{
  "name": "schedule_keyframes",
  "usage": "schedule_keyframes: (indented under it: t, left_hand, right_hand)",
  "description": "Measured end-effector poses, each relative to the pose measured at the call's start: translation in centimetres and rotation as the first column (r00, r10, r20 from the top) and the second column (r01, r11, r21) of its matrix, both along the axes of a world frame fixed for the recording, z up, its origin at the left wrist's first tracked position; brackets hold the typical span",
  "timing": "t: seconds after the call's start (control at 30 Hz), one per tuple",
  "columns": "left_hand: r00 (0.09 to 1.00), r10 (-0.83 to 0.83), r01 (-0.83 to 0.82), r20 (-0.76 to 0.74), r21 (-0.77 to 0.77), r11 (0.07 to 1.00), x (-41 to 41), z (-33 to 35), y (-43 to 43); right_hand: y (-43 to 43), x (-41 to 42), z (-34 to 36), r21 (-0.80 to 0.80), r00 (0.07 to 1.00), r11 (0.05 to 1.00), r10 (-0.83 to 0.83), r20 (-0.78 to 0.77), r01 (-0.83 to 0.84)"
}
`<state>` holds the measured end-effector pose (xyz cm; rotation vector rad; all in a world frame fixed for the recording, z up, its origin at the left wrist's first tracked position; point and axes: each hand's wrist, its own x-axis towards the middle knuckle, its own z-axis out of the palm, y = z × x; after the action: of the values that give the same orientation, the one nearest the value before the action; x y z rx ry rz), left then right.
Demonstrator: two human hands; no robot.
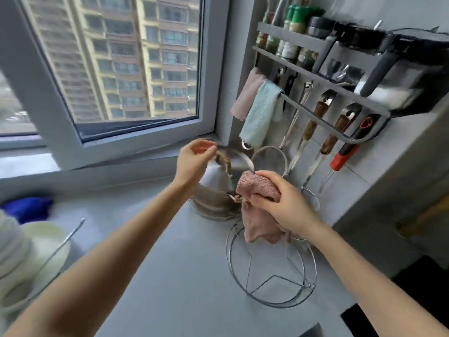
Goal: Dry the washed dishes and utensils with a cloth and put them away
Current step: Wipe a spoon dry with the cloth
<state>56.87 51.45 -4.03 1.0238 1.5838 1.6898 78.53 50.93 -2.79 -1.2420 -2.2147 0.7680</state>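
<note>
The right hand (284,203) is bunched around a pink ribbed cloth (258,210), fingers curled over its top so the rest hangs down below the palm. The cloth's upper fold presses against the side of a stainless steel pot with a domed lid (218,183), which stands on the grey countertop (170,263) in the corner by the window. The left hand (194,156) is raised above the lid, fingers loosely curled toward the thumb; it is blurred, and I cannot tell whether it pinches anything. Just beneath it sits the lid's woven brown handle (223,160).

Under the hanging cloth, a round wire steaming rack (272,283) lies flat on the counter, near the pot's base. Behind the pot, a wire strainer ring (269,156) hangs against the tiled wall.

Above, a grey wall-mounted rack (323,108) carries a pale pink cloth (245,96) and a light blue-green cloth (261,113) draped over its rail, with wooden-handled utensils (313,120) and a red-and-black-handled tool (347,149) hooked beside them. Spice bottles (291,32) stand on its shelf.

At far left, stacked white bowls (31,251) sit on the counter with a thin metal rod (63,242) resting across them, and a blue object (26,209) lies behind, too blurred to name.
</note>
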Motion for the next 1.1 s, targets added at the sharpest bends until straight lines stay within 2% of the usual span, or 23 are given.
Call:
schedule_keyframes:
  t: [0.07, 0.17, 0.3, 0.37, 0.43, 0.57, 0.6, 0.63, 0.67, 0.7, 0.73, 0.77, 0.8, 0.83, 0.9, 0.93, 0.97, 1.03, 1.07, 1.1]
  left_hand:
    - [0.986, 0.099, -0.109, -0.133, -0.070, 0.992, -4.0, -0.1, -4.7]
    - [0.917, 0.235, -0.301, -0.322, -0.174, 0.937, -9.9, -0.5, -12.4]
    - [0.795, 0.350, -0.543, -0.495, -0.322, 0.776, -15.6, -1.7, -22.6]
    - [0.737, 0.349, -0.627, -0.579, -0.392, 0.673, -16.9, -2.6, -26.9]
    - [0.715, 0.307, -0.661, -0.628, -0.463, 0.591, -17.5, -3.8, -30.4]
    - [0.634, 0.152, -0.725, -0.758, -0.515, 0.457, -18.7, -6.1, -35.1]
    - [0.622, 0.119, -0.728, -0.774, -0.515, 0.454, -19.0, -6.7, -35.5]
    - [0.658, 0.108, -0.690, -0.745, -0.540, 0.482, -19.0, -7.2, -35.5]
    - [0.752, 0.136, -0.604, -0.645, -0.592, 0.534, -18.7, -7.7, -35.0]
    - [0.883, 0.224, -0.460, -0.413, -0.658, 0.596, -18.0, -8.0, -33.9]
    - [0.938, 0.339, -0.295, -0.073, -0.681, 0.670, -17.2, -8.2, -32.4]
    - [0.858, 0.448, -0.184, 0.251, -0.663, 0.725, -16.7, -8.6, -30.5]
    - [0.715, 0.523, -0.156, 0.463, -0.624, 0.766, -16.8, -9.4, -28.5]
    - [0.569, 0.571, -0.187, 0.592, -0.583, 0.791, -17.2, -10.2, -26.6]
    - [0.288, 0.566, -0.269, 0.772, -0.502, 0.822, -18.9, -11.8, -23.2]
    - [0.123, 0.529, -0.312, 0.840, -0.473, 0.824, -20.0, -12.8, -22.0]
    - [0.004, 0.510, -0.351, 0.860, -0.476, 0.806, -20.9, -13.6, -21.2]
    - [-0.060, 0.555, -0.357, 0.829, -0.537, 0.764, -21.8, -14.3, -20.2]
    - [-0.037, 0.577, -0.370, 0.816, -0.548, 0.750, -21.8, -14.4, -20.0]
    - [0.128, 0.666, -0.350, 0.735, -0.595, 0.723, -21.9, -14.6, -20.1]
  right_hand:
    - [-0.7, -3.2, -1.0, -0.084, 0.988, 0.989, 0.111, -0.106, -0.120]
    - [-2.4, -7.9, -2.5, -0.160, 0.949, 0.950, 0.234, -0.212, -0.270]
    - [-5.8, -13.0, -4.8, -0.229, 0.904, 0.886, 0.348, -0.247, -0.404]
    - [-7.2, -15.0, -5.6, -0.252, 0.890, 0.861, 0.384, -0.247, -0.442]
    - [-8.4, -16.6, -6.3, -0.268, 0.880, 0.844, 0.406, -0.246, -0.465]
    - [-10.8, -19.1, -7.6, -0.304, 0.881, 0.827, 0.425, -0.211, -0.472]
    - [-11.3, -19.7, -8.0, -0.312, 0.882, 0.826, 0.425, -0.202, -0.469]
    - [-11.8, -20.4, -8.2, -0.321, 0.886, 0.826, 0.420, -0.197, -0.463]
    - [-12.3, -21.0, -8.4, -0.331, 0.892, 0.828, 0.409, -0.194, -0.452]
    - [-12.9, -21.4, -8.6, -0.346, 0.900, 0.832, 0.388, -0.196, -0.434]
    - [-13.4, -21.8, -8.9, -0.360, 0.911, 0.838, 0.360, -0.200, -0.410]
    - [-13.8, -22.0, -9.2, -0.371, 0.924, 0.847, 0.327, -0.200, -0.380]
    - [-14.3, -22.0, -9.4, -0.381, 0.934, 0.855, 0.297, -0.198, -0.352]
    - [-14.8, -21.9, -9.6, -0.394, 0.944, 0.860, 0.269, -0.190, -0.325]
    - [-15.4, -21.5, -10.1, -0.410, 0.962, 0.872, 0.224, -0.155, -0.269]
    - [-15.5, -21.2, -10.3, -0.409, 0.971, 0.881, 0.202, -0.132, -0.239]
    - [-15.5, -21.0, -10.6, -0.407, 0.977, 0.889, 0.180, -0.114, -0.211]
    - [-15.2, -20.5, -10.8, -0.404, 0.987, 0.901, 0.133, -0.091, -0.159]
    - [-15.0, -20.3, -10.9, -0.405, 0.990, 0.904, 0.113, -0.082, -0.136]
    - [-14.8, -20.1, -11.0, -0.408, 0.993, 0.906, 0.098, -0.070, -0.118]
